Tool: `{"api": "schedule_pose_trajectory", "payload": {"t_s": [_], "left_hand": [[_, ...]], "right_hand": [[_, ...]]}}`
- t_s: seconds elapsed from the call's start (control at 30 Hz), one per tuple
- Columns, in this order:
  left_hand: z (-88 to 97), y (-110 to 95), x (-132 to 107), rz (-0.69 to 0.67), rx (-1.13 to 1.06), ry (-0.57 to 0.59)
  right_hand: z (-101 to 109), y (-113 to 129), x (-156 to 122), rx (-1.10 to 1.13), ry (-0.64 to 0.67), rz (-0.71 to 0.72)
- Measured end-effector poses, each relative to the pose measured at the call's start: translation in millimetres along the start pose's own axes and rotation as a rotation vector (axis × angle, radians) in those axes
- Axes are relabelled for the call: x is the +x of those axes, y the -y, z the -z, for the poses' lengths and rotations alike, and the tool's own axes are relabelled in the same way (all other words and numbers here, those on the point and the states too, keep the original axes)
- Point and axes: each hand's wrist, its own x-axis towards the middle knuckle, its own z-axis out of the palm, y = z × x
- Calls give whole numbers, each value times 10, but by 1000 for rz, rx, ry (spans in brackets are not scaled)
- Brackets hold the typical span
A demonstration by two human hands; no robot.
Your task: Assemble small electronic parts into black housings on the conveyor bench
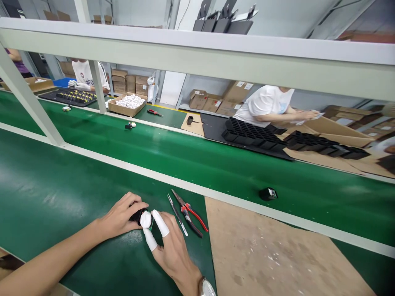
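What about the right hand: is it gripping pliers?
No, the pliers lie on the green bench beside the tweezers, apart from the right hand.

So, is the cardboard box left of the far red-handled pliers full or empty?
The cardboard box looks full: small white pieces are heaped up to its rim.

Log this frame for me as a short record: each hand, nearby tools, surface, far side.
Left hand: holds a small black case
Right hand: two white-covered fingers at a white round piece; grip unclear
Wrist: watch on the right
Tools: tweezers beside red-and-black pliers
Surface: green bench, cardboard sheet at right
Far side: people in white tops
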Motion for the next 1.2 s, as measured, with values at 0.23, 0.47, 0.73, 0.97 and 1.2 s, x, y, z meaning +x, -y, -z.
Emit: {"api": "schedule_pose_trajectory", "payload": {"t_s": [0.23, 0.47, 0.73, 0.97, 1.2], "left_hand": [[5, -20, 12, -6, 21, 13], [9, -3, 6, 13, -15, 17], [-12, 7, 13, 9, -38, 22], [-24, -31, 18, 9, -37, 55], [-80, -50, -23, 65, -135, 34]], "right_hand": [[18, 18, 34, -6, 38, -19], [47, -2, 40, 20, 86, -62], [45, -17, 25, 38, 86, -56], [35, -5, 30, -3, 151, -78], [29, -56, -12, 48, 180, -92]]}}
